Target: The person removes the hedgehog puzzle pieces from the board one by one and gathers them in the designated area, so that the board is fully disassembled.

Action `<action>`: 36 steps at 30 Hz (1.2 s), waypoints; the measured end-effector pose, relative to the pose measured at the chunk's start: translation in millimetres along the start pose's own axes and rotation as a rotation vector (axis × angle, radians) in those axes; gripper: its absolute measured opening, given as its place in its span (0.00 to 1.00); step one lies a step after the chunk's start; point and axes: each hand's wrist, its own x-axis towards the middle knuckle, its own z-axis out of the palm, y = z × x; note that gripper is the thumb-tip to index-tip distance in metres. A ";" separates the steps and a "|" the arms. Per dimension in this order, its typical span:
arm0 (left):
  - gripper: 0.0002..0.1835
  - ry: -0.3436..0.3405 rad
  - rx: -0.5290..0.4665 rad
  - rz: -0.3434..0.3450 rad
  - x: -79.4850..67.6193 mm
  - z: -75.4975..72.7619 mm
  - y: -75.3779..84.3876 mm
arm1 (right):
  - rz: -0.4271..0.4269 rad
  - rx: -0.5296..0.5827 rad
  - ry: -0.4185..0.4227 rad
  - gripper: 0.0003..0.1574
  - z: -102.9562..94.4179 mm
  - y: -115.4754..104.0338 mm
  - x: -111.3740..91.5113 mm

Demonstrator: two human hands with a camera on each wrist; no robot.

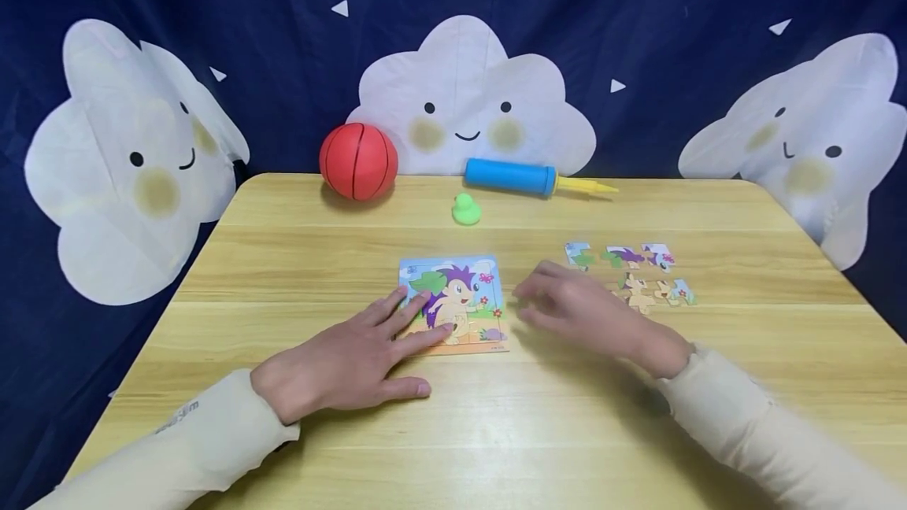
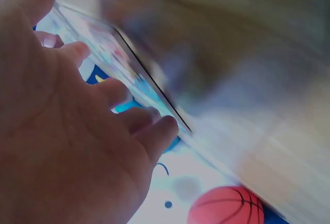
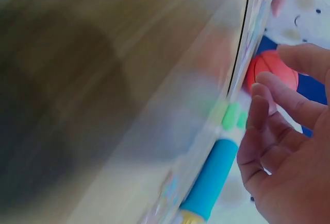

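Observation:
A small jigsaw puzzle board (image 1: 460, 301) with a purple-haired hedgehog picture lies flat on the table. My left hand (image 1: 361, 352) rests on its left part, fingers spread and straight, thumb apart on the bare wood. Just right of the board hovers my right hand (image 1: 577, 309), slightly blurred, with fingers loosely bent. In the right wrist view nothing shows between the thumb and fingers of the right hand (image 3: 289, 141). Beyond that hand lie several loose puzzle pieces (image 1: 623, 256) in two rough rows, the nearer row partly hidden by it.
Along the back of the wooden table (image 1: 453, 439) are a red toy basketball (image 1: 358, 161), a green rubber duck (image 1: 466, 209) and a blue hand pump (image 1: 510, 177) with a yellow nozzle. A dark blue curtain with white clouds (image 1: 468, 101) hangs behind.

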 end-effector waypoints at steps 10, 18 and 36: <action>0.39 -0.042 0.022 0.069 7.5 8.2 10.3 | -0.046 -0.015 -0.042 0.24 24.0 -16.7 16.8; 0.39 -0.051 0.017 0.066 10.5 7.1 10.7 | 0.002 -0.022 -0.041 0.21 28.0 -19.1 20.4; 0.39 -0.055 -0.009 0.064 10.3 7.1 10.1 | 0.138 0.055 -0.111 0.20 29.0 -21.0 25.3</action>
